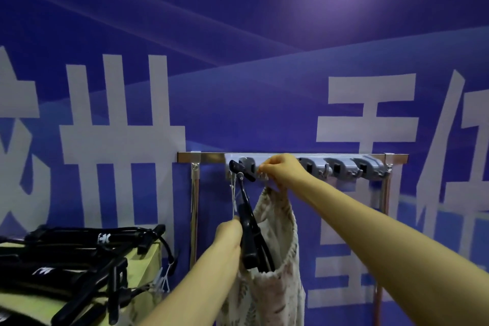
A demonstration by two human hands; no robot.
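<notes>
A grey rack of clips and hooks (341,167) is fixed under a metal rail (211,157) on the blue wall. A pale floral garment (275,259) hangs below it from a thin strap. My right hand (281,169) reaches up to the rack and pinches the strap at a hook. My left hand (229,233) grips a black hanger (248,241) whose metal hook sits at the rack's left end. The hanger's lower part lies against the garment.
A pile of black hangers (79,259) lies on a yellow-green box (148,257) at the lower left. Copper-coloured poles (194,219) stand under both ends of the rail. Large white characters cover the blue wall (264,34).
</notes>
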